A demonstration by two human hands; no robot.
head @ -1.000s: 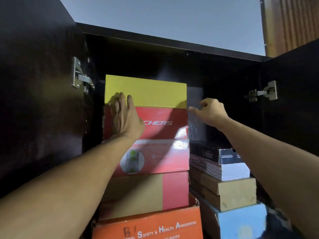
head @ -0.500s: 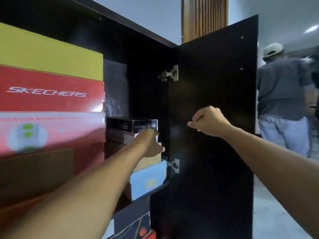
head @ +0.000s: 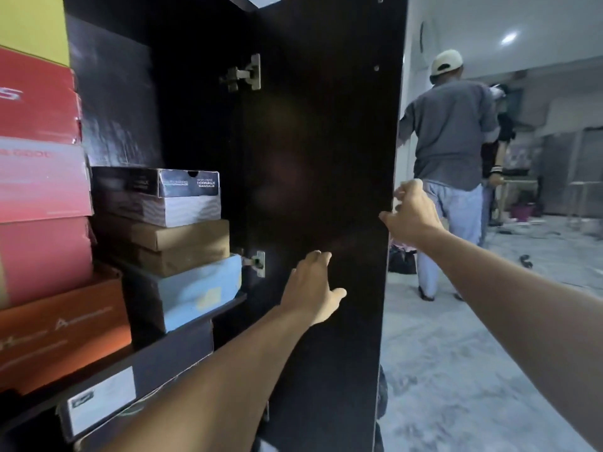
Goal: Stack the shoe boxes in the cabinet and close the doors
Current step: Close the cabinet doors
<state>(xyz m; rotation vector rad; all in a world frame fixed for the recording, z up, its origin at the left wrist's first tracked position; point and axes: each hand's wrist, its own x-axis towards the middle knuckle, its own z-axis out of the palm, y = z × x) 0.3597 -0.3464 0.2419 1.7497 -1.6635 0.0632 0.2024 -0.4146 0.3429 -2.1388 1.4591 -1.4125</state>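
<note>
The right hand (head: 411,213) was at the free outer edge of the open right door (head: 319,190), fingers loosely curled and parted; whether they had closed on the edge could not be told, since the thumb side was hidden behind it. The left hand (head: 312,287) was spread open against or just in front of the door's inner face, low down near the lower hinge (head: 257,263), holding nothing.

The stacking looked finished as far as could be seen. On the shelf (head: 182,331) stood a tall pile of boxes (head: 39,190) at the left, yellow on top, then red, pink and orange. Beside it was a shorter pile: a black and white box (head: 160,195), a brown box (head: 173,244) and a blue box (head: 189,288) at the bottom. More boxes lay under the shelf. What remained, by my judgement, was closing the doors; this one stood wide open, and the other was out of view.

The blue box's corner sat at the shelf's front edge, just beside the lower hinge, and might catch the closing door. Above the shorter pile the cabinet was empty. Beyond the door's outer edge the floor (head: 456,370) was open, with another person (head: 450,164) standing well apart, back turned.
</note>
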